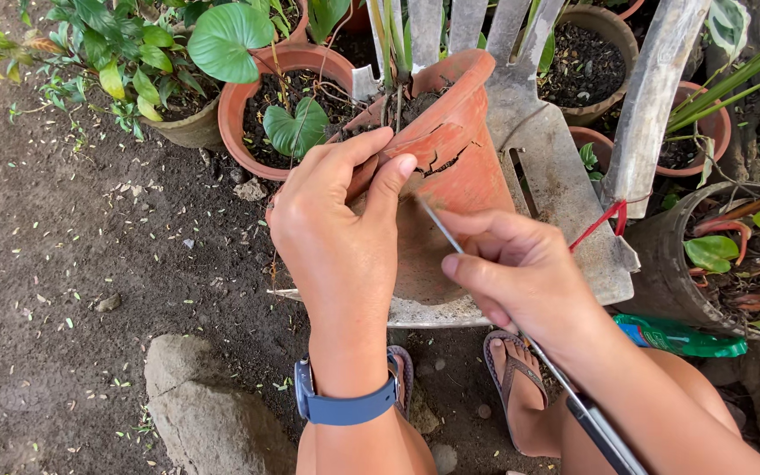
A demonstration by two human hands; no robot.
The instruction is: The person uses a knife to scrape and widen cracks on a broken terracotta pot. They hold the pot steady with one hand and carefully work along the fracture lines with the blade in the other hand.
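A cracked terracotta pot [450, 158] with soil and thin plant stems leans tilted on the seat of a worn white chair [565, 185]. My left hand [336, 229] grips the pot's near side, thumb and fingers pressed against its wall beside the crack. My right hand [512, 268] pinches a thin metal wire [440, 230] whose tip points at the pot's wall just below the crack. The wire runs back under my right forearm to a dark handle [604, 431]. A blue watch [345, 406] sits on my left wrist.
Other terracotta pots with green plants [288, 119] stand behind on bare soil. A dark pot [670, 264] with leaves is at the right, a green plastic bottle [679, 337] beside it. A large stone [213, 413] lies at my feet, which wear sandals [512, 369].
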